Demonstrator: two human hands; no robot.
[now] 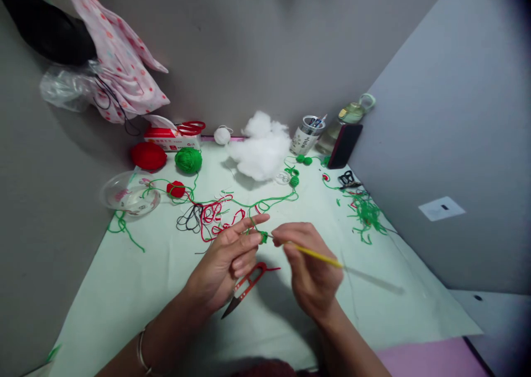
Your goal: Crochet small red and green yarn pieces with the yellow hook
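Pinched between the thumb and fingers of my left hand point(232, 249) is a small green crochet piece point(264, 237). Green yarn runs from it over my raised index finger and back to the strands behind. My right hand point(311, 266) grips a crochet hook point(317, 255) with a yellow handle, its thin tip at the green piece. The hook's far end looks blurred. Below my hands lie red-handled thread snips point(249, 284), blades toward me, beside a short red yarn end.
Behind are a green yarn ball point(188, 160), a red ball point(149, 156), white stuffing point(261, 150) and a pen can point(307, 135). A clear bowl point(130, 194) stands left. Green scraps point(367, 213), black scissors point(348, 180) and a leaning phone point(345, 146) are right.
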